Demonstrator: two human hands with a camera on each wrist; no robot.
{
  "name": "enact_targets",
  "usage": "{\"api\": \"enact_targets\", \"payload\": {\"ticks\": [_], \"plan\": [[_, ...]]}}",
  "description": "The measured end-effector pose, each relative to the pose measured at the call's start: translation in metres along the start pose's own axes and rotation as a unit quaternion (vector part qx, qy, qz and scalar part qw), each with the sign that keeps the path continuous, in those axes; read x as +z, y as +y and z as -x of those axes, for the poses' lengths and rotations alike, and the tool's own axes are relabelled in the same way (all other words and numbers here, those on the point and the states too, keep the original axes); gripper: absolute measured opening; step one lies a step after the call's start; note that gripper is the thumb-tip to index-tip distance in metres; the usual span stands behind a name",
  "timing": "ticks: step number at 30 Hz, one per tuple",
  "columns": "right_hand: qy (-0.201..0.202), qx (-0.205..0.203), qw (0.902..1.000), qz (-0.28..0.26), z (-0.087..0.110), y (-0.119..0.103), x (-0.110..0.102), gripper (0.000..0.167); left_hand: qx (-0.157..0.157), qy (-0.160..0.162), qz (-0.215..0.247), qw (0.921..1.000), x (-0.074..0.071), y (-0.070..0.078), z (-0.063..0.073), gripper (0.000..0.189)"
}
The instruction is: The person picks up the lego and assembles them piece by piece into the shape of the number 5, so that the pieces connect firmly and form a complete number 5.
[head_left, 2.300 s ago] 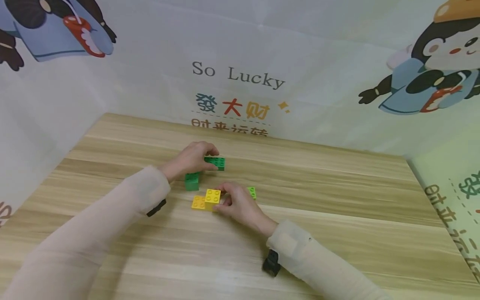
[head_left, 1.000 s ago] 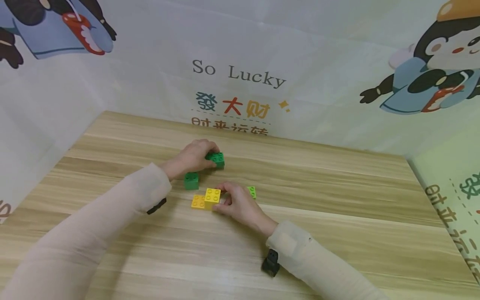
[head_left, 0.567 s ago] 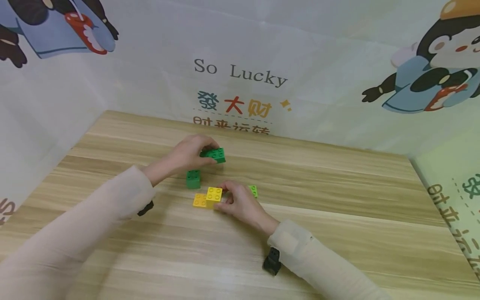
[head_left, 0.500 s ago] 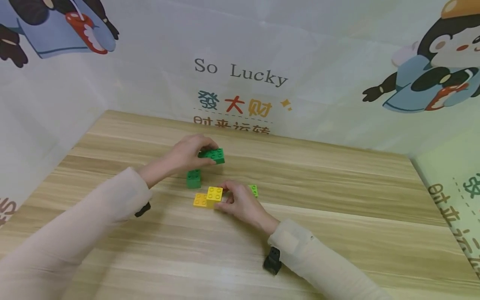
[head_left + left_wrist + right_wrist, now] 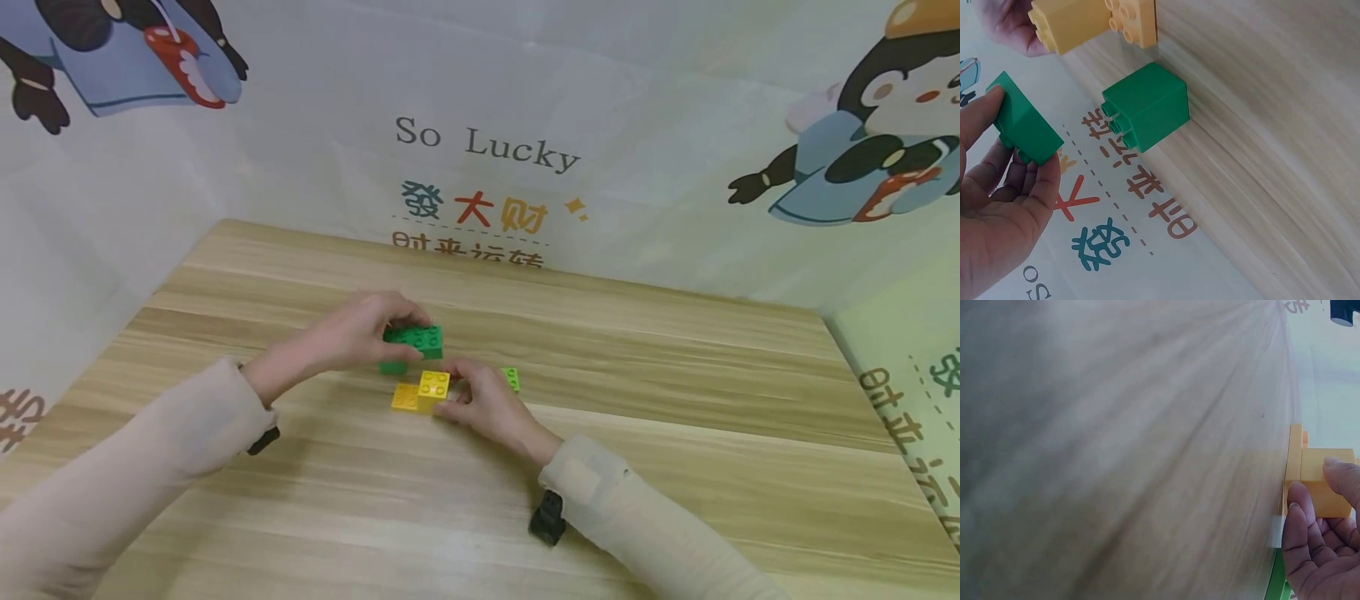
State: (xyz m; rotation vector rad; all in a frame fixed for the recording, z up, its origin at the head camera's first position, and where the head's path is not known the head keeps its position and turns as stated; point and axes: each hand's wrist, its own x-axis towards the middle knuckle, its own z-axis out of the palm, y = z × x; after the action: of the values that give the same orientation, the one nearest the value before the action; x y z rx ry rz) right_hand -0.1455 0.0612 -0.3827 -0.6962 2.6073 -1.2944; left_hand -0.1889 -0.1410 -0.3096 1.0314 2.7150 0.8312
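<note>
Green brick (image 5: 430,342) in the left hand (image 5: 356,332), pinched between thumb and fingers, off the table (image 5: 675,467) and apart from the green block (image 5: 1147,106) resting there. Yellow block (image 5: 433,393), on the orange plate (image 5: 405,397), gripped by thumb and fingers of the right hand (image 5: 491,404). Lime brick (image 5: 512,379) just past that hand, partly hidden by it.

Mid-frame, the cube (image 5: 433,395) is bright yellow, the plate (image 5: 404,397) orange-yellow, the upper brick (image 5: 428,341) and lower brick (image 5: 393,367) green, the rightmost piece (image 5: 513,378) lime, the table (image 5: 420,517) streaked tan.
</note>
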Motion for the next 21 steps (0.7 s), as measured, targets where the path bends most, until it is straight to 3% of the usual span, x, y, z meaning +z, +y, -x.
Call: {"api": "enact_targets", "payload": {"ticks": [8, 16, 21], "plan": [[0.002, -0.003, 1.0, -0.008, -0.001, 0.001, 0.001, 0.04, -0.006, -0.031, 0.009, 0.9994, 0.007, 0.002, 0.012, 0.035], [0.0, -0.007, 0.9999, -0.015, -0.001, 0.003, 0.0, 0.04, 0.028, -0.021, -0.016, 0.9993, 0.016, 0.002, 0.015, 0.034], [0.0, -0.007, 0.9999, -0.014, -0.001, 0.003, 0.001, 0.038, 0.024, -0.02, -0.011, 0.9994, 0.02, 0.002, 0.017, 0.035]]}}
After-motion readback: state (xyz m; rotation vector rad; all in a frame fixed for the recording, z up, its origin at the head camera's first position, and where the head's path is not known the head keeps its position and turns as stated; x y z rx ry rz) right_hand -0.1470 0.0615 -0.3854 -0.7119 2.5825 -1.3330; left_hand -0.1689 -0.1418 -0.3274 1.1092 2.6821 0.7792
